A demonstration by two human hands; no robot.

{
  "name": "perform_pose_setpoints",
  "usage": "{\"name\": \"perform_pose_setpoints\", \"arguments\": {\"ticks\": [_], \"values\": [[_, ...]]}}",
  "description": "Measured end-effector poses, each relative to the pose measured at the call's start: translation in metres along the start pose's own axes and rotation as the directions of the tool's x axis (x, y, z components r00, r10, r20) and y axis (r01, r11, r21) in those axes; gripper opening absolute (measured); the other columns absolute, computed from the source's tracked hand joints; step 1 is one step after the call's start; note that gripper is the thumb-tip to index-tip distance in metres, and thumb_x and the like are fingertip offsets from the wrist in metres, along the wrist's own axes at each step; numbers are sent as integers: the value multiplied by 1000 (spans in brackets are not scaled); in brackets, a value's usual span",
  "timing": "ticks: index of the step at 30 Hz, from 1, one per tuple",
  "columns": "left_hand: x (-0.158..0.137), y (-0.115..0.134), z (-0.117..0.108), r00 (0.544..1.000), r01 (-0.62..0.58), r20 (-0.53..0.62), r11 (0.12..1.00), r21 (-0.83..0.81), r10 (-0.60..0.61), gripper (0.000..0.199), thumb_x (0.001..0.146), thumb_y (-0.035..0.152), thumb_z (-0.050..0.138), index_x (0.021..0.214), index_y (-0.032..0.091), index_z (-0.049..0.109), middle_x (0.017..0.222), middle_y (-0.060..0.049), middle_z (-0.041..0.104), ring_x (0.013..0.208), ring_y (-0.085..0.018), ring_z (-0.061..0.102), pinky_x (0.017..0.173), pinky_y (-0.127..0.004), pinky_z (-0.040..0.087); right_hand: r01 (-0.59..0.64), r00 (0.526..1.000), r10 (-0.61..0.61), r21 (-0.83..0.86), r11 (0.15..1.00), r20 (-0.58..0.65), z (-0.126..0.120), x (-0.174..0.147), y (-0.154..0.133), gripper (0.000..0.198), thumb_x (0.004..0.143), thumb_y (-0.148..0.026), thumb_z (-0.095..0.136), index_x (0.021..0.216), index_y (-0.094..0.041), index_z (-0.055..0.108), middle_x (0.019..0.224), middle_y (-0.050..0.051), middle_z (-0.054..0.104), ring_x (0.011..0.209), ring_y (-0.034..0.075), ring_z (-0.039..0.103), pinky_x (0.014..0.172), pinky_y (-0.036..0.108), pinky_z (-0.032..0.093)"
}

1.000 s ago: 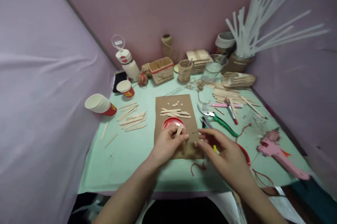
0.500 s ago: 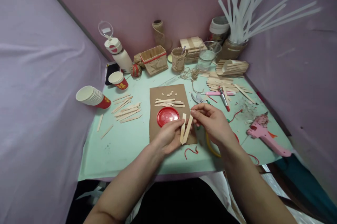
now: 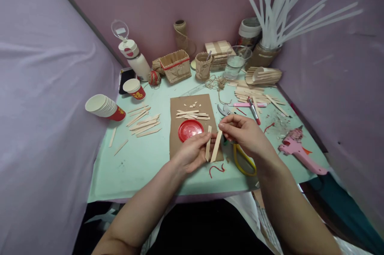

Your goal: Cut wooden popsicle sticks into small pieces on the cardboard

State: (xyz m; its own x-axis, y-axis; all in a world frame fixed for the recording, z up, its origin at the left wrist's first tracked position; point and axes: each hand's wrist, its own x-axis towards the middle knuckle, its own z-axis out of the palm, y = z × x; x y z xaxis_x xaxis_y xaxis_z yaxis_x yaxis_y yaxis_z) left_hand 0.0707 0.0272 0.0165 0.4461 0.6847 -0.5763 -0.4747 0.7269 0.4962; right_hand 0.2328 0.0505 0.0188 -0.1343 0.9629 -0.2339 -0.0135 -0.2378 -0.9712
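Observation:
My left hand (image 3: 194,152) is closed on a flat wooden craft stick (image 3: 208,144), which stands near upright between thumb and fingers. My right hand (image 3: 241,133) pinches the top of a second craft stick (image 3: 217,146) with a slanted lower end. The two sticks are side by side, a small gap between their lower ends. Beneath the hands lies a brown cardboard sheet (image 3: 177,151). A red round lid (image 3: 191,130) rests on it, partly behind my left hand. Farther up the sheet are several cut sticks (image 3: 193,115) and small wood scraps (image 3: 195,106).
Yellow-handled scissors (image 3: 244,160) lie below my right hand, near a red string (image 3: 216,170). A pink glue gun (image 3: 301,151) is at right. Sticks (image 3: 147,124) and paper cups (image 3: 105,108) stand left. A water cup (image 3: 235,65) and woven basket (image 3: 176,67) are behind.
The lower ends of the two sticks, which met in a V, are now apart. My right hand has shifted slightly right with its stick, and more of the yellow scissors handle shows.

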Motion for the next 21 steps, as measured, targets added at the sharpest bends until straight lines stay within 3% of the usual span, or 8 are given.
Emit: {"name": "perform_pose_setpoints", "arguments": {"ticks": [2,5,8,11,15,21], "values": [[-1,-1,2,997,-63,-29,995,75,66,18,90,19,52,89,8,66,78,-9,66,66,-13,62,63,-24,50,14,1000,-11,-179,984,15,0,0,-6,19,73,-35,70,73,-18,63,58,-3,58,49,9,49,48,23,37],[-1,-5,4,989,-127,-49,977,170,137,13,86,20,59,84,9,64,75,-7,65,64,-10,60,66,-22,49,67,996,-87,-471,880,-21,3,2,-15,15,74,-33,68,69,-20,64,59,-1,62,52,13,54,51,26,39],[-1,-9,4,988,-149,-14,968,203,156,20,82,29,66,78,10,62,69,-4,62,55,-6,53,53,-18,40,93,990,-140,-592,801,-34,9,3,-20,15,73,-33,69,65,-20,63,60,1,64,55,15,57,54,28,40],[-2,-10,0,990,-139,55,980,139,133,24,80,33,68,77,10,62,66,-1,56,49,-4,42,46,-17,30,139,990,-134,-497,856,47,10,1,-18,16,77,-36,64,71,-20,64,64,1,66,59,15,59,58,28,43],[-5,-10,-6,981,-114,159,993,20,109,22,81,29,67,90,9,66,70,-1,54,52,-4,41,50,-16,32,141,989,-123,-272,952,83,7,-2,-10,18,79,-34,61,89,-19,66,77,1,67,69,15,59,66,28,46],[-3,-12,-7,979,-101,172,994,-44,107,19,82,26,67,87,8,67,72,-4,58,55,-5,49,53,-16,38,88,994,-82,-86,992,75,7,-8,-8,18,75,-33,69,81,-18,63,70,-1,62,64,12,56,62,26,44]]}}
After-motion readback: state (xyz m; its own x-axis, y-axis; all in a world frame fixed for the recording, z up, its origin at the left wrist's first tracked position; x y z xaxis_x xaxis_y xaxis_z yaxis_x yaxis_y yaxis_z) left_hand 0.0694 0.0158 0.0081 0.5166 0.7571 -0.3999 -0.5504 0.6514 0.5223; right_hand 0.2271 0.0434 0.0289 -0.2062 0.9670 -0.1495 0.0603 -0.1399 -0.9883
